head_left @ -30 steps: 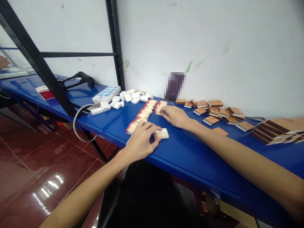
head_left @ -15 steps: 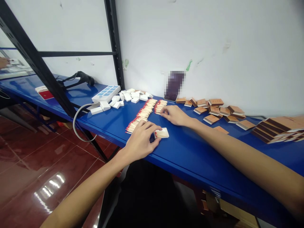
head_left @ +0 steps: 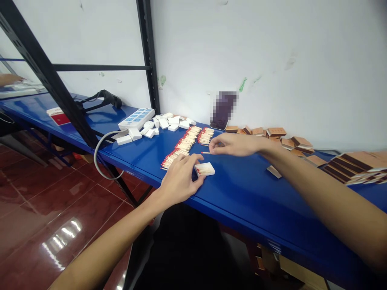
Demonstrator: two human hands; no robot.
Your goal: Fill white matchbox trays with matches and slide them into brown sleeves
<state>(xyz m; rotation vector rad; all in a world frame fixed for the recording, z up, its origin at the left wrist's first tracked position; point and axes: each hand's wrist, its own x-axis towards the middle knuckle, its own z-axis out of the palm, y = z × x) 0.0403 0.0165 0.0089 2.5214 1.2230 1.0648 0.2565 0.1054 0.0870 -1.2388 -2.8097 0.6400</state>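
- No writing can be read: the print on the brown boxes [head_left: 276, 131] is too small, as are the marks on the red-and-white pack [head_left: 59, 116].
- The slab [head_left: 223, 108] against the wall is pixelated, its face hidden.
- The stack [head_left: 359, 161] is cut off at the right edge; a co-worker's arm [head_left: 10, 79] is cut off at the left.
- The right forearm covers some brown boxes.
- The left hand [head_left: 181, 177] holds the tray [head_left: 209, 168] between thumb and fingers, hiding its left end; the tray lies on the table [head_left: 236, 193] near the front edge, with matches inside.
- The right hand [head_left: 231, 145] pinches one match [head_left: 206, 152], red head pointing left.
- Half a second ago the right hand was at the short pile [head_left: 206, 136]; now it is nearer the tray. The left hand has stayed put.
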